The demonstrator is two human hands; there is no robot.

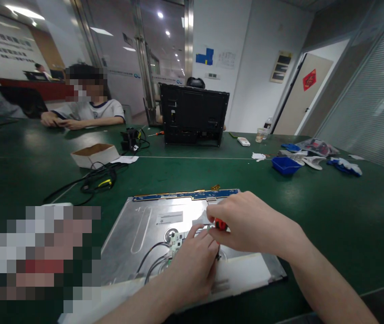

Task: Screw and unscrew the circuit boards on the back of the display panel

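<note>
A flat metal display panel [124,234] lies on the green table before me, with a blue circuit strip [185,195] along its far edge. Over its middle, my right hand [239,222] is closed around a screwdriver with a red and black handle [220,224]. The tool's tip is hidden by my fingers. Close beside it, my left hand [196,258] rests low on the panel with bent fingers, by a small green circuit board [177,240]. What those fingers pinch, if anything, is hidden. Dark cables [149,258] run from the board toward the near side.
A black monitor back [195,114] stands upright across the table, with a person behind it. Left of the panel are a cardboard box [95,155] and tangled black cables [93,184]. A blue tray [285,165] and gloves [345,165] lie right. Another person [106,110] sits far left.
</note>
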